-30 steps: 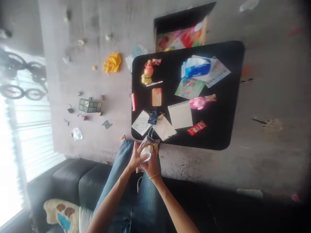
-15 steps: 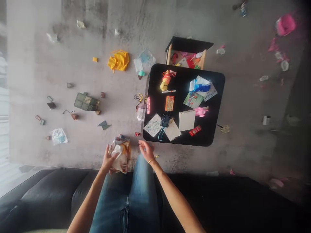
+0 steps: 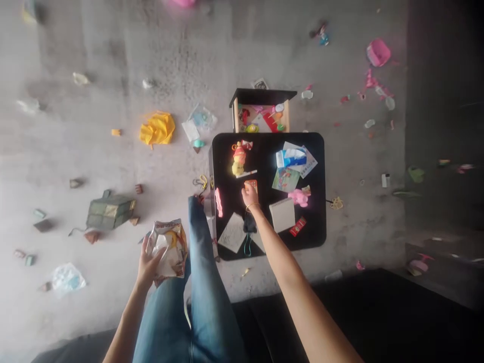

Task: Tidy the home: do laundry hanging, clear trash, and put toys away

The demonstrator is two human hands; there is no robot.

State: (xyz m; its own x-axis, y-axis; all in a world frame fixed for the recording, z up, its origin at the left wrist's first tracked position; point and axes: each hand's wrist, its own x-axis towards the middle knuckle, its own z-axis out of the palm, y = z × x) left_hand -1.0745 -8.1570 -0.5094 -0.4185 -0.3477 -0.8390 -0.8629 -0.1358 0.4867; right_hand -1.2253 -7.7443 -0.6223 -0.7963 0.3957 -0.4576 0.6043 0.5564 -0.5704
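Observation:
My left hand (image 3: 149, 264) grips a shiny snack bag (image 3: 177, 247) by its left side, above my left leg. A crumpled white tissue (image 3: 163, 242) is pinned under the thumb against the bag's front. My right hand (image 3: 249, 195) is over the black table (image 3: 313, 212), its fingers closed at a small orange card (image 3: 251, 183) and covering its lower part. Just below that wrist lies a dark pouch (image 3: 249, 222) with a teal strap, partly hidden. Beyond the fingers are a white stick (image 3: 246, 174) and a yellow and red plush toy (image 3: 239, 159).
On the table are a spiral notepad (image 3: 283, 214), a blue tissue pack (image 3: 292, 158) and a pink toy (image 3: 298, 197). An open drawer (image 3: 264, 121) juts from the far side. Floor clutter includes a yellow bag (image 3: 158, 127) and a green box-like bag (image 3: 109, 212). A dark sofa (image 3: 359, 312) is behind me.
My right hand has gone from beside my knee to the orange card on the table. The left hand keeps the snack bag, now raised and turned more upright. My view has shifted.

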